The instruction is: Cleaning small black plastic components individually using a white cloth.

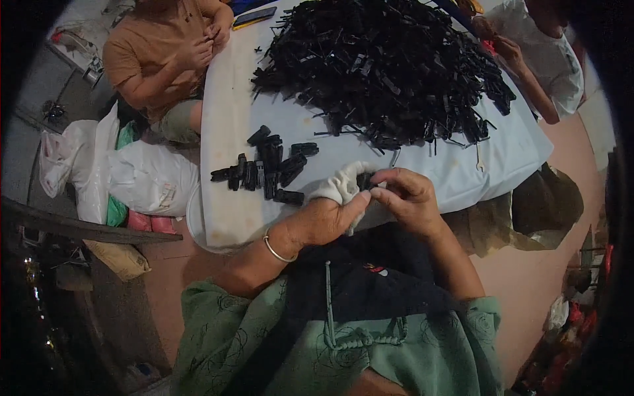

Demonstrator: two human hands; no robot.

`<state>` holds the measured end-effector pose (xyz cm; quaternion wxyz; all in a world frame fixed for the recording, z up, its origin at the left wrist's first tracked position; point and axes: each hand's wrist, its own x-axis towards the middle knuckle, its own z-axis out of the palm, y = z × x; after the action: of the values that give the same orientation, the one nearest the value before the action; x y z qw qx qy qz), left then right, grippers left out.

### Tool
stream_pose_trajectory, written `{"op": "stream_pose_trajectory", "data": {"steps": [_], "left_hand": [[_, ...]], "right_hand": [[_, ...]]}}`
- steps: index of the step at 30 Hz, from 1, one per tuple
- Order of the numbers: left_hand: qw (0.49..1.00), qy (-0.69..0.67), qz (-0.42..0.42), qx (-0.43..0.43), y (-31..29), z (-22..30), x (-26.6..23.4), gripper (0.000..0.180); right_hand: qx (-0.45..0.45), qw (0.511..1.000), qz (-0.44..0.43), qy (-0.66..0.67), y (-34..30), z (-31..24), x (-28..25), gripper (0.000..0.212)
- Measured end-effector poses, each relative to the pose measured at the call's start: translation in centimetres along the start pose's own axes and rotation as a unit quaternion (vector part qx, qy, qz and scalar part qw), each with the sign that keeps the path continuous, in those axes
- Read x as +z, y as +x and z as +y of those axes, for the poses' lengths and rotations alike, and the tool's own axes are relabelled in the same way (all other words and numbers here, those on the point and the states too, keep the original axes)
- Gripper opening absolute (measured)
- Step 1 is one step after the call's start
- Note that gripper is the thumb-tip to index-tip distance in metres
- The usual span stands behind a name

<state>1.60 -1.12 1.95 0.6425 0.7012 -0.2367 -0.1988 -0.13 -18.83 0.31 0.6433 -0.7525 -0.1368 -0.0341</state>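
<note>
Near the front edge of the table, my left hand point(333, 210), partly covered by a white cloth glove point(343, 183), is closed around a small black plastic piece point(364, 179). The bare right hand point(415, 198) meets it there, thumb and fingertips pinched together at the piece; whether they grip the piece itself or a bit of it is too small to tell. To the left of my hands lies a loose group of black plastic pieces point(269, 162), short and blocky. Beyond them rises a large heap of black plastic parts point(389, 72), with thin strips sticking out.
The table has a pale cover point(231, 138). A wrench point(480, 158) lies at its right, a phone-like slab point(254, 17) at the far left. One person point(148, 66) sits far left, another point(538, 56) far right. White bags point(148, 175) stand on the left floor.
</note>
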Motion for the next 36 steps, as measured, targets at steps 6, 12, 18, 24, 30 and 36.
{"op": "stream_pose_trajectory", "data": {"steps": [6, 12, 18, 24, 30, 36], "left_hand": [[0.999, -0.006, 0.033, -0.01, 0.3, -1.4, 0.3, 0.028], [0.939, 0.299, 0.058, 0.162, -0.2, -2.7, 0.8, 0.026], [0.927, 0.356, 0.064, 0.096, -0.3, -0.2, 1.2, 0.026], [0.787, 0.599, 0.119, -0.088, -0.4, 3.0, -3.8, 0.031], [0.763, 0.605, 0.227, -0.023, -0.9, 2.9, -3.4, 0.031], [0.871, 0.484, 0.038, -0.072, 1.3, 0.3, 0.1, 0.028]], "right_hand": [[-0.02, 0.998, -0.004, -0.059, -0.2, -0.3, 0.2, 0.014], [0.026, 0.997, -0.058, -0.053, -0.4, 0.5, 0.9, 0.023], [-0.008, 0.997, -0.008, -0.076, -1.1, 1.6, 2.5, 0.024], [0.023, 0.941, 0.013, -0.337, 0.5, -0.5, -1.4, 0.01], [-0.116, 0.922, -0.037, -0.367, -0.3, 2.2, -1.9, 0.019], [-0.272, 0.874, -0.068, -0.397, -0.5, -0.1, -0.5, 0.013]]}}
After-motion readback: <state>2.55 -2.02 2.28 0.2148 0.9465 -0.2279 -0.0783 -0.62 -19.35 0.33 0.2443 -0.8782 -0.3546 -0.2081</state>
